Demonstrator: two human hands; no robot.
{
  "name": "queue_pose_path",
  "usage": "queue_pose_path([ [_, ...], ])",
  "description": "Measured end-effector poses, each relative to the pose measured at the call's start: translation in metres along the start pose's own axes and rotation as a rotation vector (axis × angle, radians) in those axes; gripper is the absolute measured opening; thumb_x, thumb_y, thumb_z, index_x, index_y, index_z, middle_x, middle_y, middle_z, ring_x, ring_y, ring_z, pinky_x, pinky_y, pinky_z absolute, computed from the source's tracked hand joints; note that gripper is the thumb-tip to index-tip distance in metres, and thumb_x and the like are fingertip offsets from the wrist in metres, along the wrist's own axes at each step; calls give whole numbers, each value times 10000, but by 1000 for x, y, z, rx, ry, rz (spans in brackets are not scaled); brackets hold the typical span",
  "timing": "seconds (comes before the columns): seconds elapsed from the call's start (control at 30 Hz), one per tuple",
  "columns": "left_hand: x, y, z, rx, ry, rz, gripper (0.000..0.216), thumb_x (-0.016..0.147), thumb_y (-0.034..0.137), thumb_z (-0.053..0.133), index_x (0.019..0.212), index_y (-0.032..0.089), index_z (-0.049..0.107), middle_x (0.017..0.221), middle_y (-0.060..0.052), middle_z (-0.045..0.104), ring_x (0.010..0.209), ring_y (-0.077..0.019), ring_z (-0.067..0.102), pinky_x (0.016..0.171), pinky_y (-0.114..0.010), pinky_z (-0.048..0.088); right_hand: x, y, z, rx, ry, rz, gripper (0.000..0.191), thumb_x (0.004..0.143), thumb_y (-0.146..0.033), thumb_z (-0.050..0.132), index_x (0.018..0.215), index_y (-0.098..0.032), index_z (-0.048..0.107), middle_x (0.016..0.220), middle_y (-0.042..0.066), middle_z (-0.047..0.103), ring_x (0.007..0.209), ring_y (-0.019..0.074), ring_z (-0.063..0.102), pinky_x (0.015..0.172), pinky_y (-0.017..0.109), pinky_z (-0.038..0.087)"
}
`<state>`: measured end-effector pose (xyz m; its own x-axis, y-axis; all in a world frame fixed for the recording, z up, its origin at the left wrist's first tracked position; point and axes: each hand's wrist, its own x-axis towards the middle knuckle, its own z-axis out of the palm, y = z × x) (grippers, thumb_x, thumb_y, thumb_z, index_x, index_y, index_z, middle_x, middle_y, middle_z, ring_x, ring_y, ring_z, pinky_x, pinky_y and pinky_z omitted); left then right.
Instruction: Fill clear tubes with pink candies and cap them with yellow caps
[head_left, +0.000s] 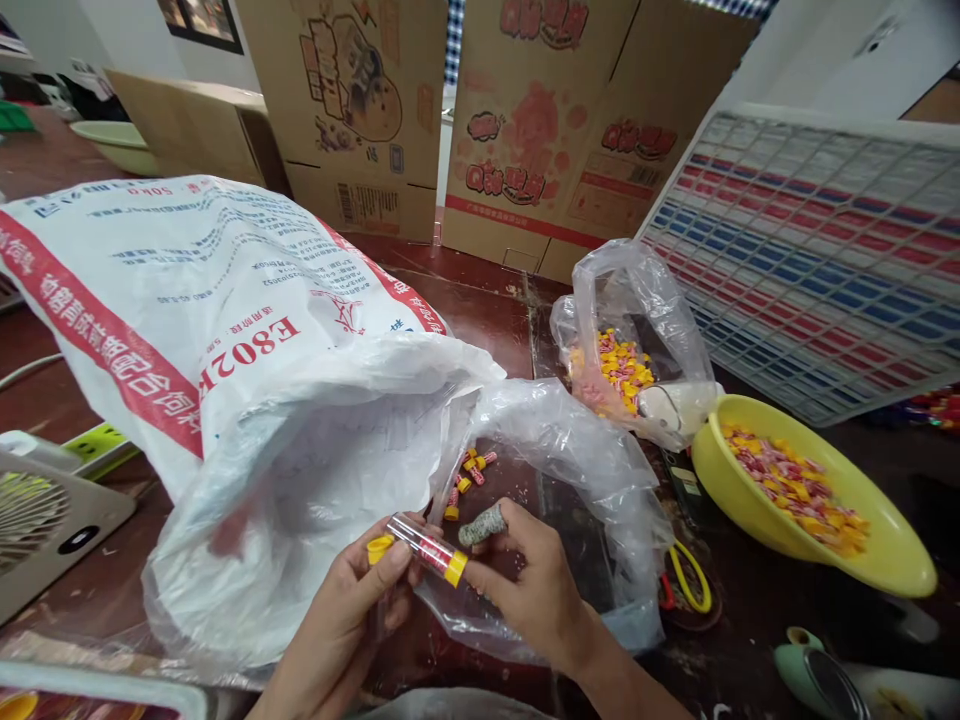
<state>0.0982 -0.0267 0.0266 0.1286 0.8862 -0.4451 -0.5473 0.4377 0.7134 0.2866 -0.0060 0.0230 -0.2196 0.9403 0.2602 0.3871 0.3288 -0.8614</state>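
Note:
My left hand (352, 600) is closed around a clear plastic tube (411, 530) with a red printed label and a yellow end. A yellow cap (379, 548) shows at its other side, by my left fingers. My right hand (547, 590) is open, its thumb near the tube's yellow end. Its index finger wears a grey speckled wrap (484, 524) and stands apart from the thumb. Beyond my hands, several small yellow-and-red pieces (474, 465) lie by an open clear plastic bag (630, 470). A large white woven sack (247, 320) gapes open on the left.
A yellow basin (900, 568) full of yellow-and-red pieces stands at right, near yellow-handled scissors (690, 575). Another clear bag (667, 300) holds similar pieces. Cardboard boxes (360, 100) and a white plastic crate (795, 260) line the back. A small fan (52, 530) sits left.

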Motion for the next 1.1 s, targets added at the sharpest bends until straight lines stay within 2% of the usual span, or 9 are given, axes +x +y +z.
queue_pose_path([
  [0.17,0,-7,0,26,46,11,436,680,430,901,1004,171,765,678,33,571,513,-37,358,430,-119,340,-1,9,7,102,-89,183,372,846,-393,757,700,-210,469,682,-48,505,645,115,474,571,202,421],
  [0.37,-4,-14,10,-39,106,27,378,673,412,906,953,204,760,836,-2,695,522,-34,404,468,-132,349,-2,4,11,162,-80,293,397,823,-416,784,707,-203,470,681,-60,489,652,106,434,562,197,366],
  [0.5,-2,5,-3,43,82,39,340,655,416,889,866,192,745,800,-6,677,631,-91,535,567,-151,463,5,9,-3,216,-321,350,311,769,-372,824,784,-192,570,711,-55,582,653,113,525,566,195,407],
  [0.63,17,37,-39,66,221,125,354,558,347,866,832,200,697,901,-19,707,840,-166,636,706,-207,549,27,32,-17,-211,-196,218,148,879,-254,697,784,-189,603,786,3,646,729,165,606,678,264,486],
  [0.7,31,49,-54,214,253,156,335,585,350,797,849,207,648,878,-14,700,836,-173,652,713,-240,550,37,41,-12,-485,-224,110,91,925,-192,629,836,-186,644,912,49,679,839,202,646,775,310,510],
  [0.77,48,55,-62,449,237,198,308,635,377,714,869,211,603,814,5,669,769,-164,653,677,-253,528,43,47,1,-632,-395,54,77,941,-180,620,974,-198,687,1070,79,693,931,233,681,828,338,530],
  [0.83,66,56,-65,665,218,235,240,668,367,662,823,206,572,715,25,620,684,-160,633,607,-252,485,43,48,17,-709,-526,33,225,940,-185,634,1157,-229,677,1247,99,657,983,252,703,842,353,551],
  [0.93,91,55,-66,902,201,248,165,700,261,700,702,193,549,609,43,559,614,-155,591,580,-267,459,37,50,32,-783,-561,37,453,911,-137,649,1337,-278,592,1403,119,568,1021,269,715,852,373,569],
  [1.1,115,40,-61,1305,128,202,196,921,342,689,988,158,684,988,-33,701,893,-196,676,803,-370,570,28,60,28,-866,-540,90,403,861,-72,653,1233,-227,637,1353,151,580,957,280,737,835,396,585],
])
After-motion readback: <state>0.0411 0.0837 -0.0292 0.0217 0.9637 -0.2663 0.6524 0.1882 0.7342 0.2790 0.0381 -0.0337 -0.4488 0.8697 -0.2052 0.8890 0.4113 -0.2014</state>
